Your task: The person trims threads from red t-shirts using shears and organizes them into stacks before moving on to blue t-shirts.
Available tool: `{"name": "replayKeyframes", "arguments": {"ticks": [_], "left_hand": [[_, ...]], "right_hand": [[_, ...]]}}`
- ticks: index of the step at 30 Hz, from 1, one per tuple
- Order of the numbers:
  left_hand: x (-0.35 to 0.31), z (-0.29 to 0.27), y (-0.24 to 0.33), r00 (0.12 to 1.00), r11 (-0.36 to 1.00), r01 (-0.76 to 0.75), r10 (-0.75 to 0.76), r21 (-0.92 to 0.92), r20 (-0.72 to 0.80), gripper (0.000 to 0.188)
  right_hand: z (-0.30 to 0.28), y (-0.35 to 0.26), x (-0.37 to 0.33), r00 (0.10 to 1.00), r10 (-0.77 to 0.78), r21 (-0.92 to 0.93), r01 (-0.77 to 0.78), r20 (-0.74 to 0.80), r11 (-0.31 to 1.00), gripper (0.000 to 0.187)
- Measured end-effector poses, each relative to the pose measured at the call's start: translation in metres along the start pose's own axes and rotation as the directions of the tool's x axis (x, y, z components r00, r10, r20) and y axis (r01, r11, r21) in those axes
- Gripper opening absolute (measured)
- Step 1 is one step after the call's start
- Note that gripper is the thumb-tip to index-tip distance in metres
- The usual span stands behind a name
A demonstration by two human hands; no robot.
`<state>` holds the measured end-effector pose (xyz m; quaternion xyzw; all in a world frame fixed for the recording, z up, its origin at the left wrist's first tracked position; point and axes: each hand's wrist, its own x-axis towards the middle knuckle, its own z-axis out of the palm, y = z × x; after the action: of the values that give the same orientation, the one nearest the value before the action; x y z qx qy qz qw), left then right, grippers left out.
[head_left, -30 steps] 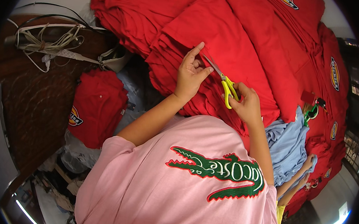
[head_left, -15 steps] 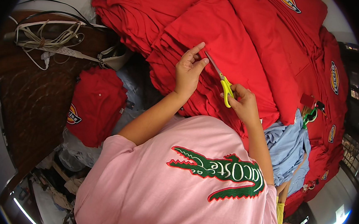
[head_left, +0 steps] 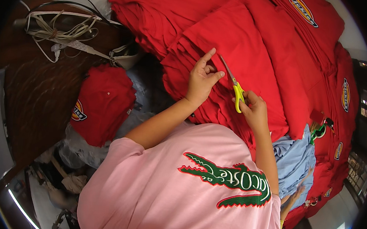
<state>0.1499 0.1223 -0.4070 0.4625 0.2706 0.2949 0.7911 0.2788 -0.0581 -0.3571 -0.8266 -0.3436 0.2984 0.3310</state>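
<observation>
Our right hand [head_left: 255, 109] grasps the yellow-handled scissors [head_left: 238, 90] by the loops, their slim blades pointing up and leftward over the red garments [head_left: 255, 55], away from that hand. Just beside the blade tips is our left hand [head_left: 201, 81], forefinger straight, thumb apart from it, the other fingers curled; whether they grip a fold or a thread we cannot tell. To work well here, we judge it best to steady the fabric with the left hand, hold its fingertips off the blade line, lay the blades flat and close only their tips in small strokes, sparing the layers beneath.

Below both hands, our pink shirt [head_left: 157, 185] bears a green crocodile-shaped patch [head_left: 240, 180], outlined in red, with white script. Well left of the left hand, a red bundle [head_left: 104, 94] shows a yellow-and-dark badge [head_left: 78, 111] with light lettering, plus a small pale tag [head_left: 129, 111] too tiny to read. Beyond the right hand, up and rightward, the piled red cloth carries a similar oval badge [head_left: 302, 10].
</observation>
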Motion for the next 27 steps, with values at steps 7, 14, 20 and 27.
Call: {"name": "replayKeyframes", "arguments": {"ticks": [7,14,20,27], "left_hand": [[-0.006,-0.017,-0.015,0.996,0.997,0.082,-0.082,-0.010,-0.034,0.046],[0.048,-0.031,-0.005,0.958,0.997,-0.049,0.065,0.066,-0.278,0.033],[0.073,-0.048,0.012,0.979,0.982,-0.138,0.156,0.130,-0.133,0.050],[0.067,-0.044,0.041,0.981,0.969,-0.196,0.191,0.154,0.042,0.068]], "right_hand": [[0.014,0.005,-0.011,0.977,-0.040,0.083,0.059,-0.209,0.995,0.041],[0.024,0.027,-0.002,0.986,0.113,0.119,-0.098,-0.122,0.988,0.038],[0.002,-0.028,0.023,0.997,-0.015,-0.134,0.005,-0.075,0.991,0.035],[0.003,-0.056,0.071,0.986,-0.164,-0.290,0.156,-0.004,0.944,0.038]]}}
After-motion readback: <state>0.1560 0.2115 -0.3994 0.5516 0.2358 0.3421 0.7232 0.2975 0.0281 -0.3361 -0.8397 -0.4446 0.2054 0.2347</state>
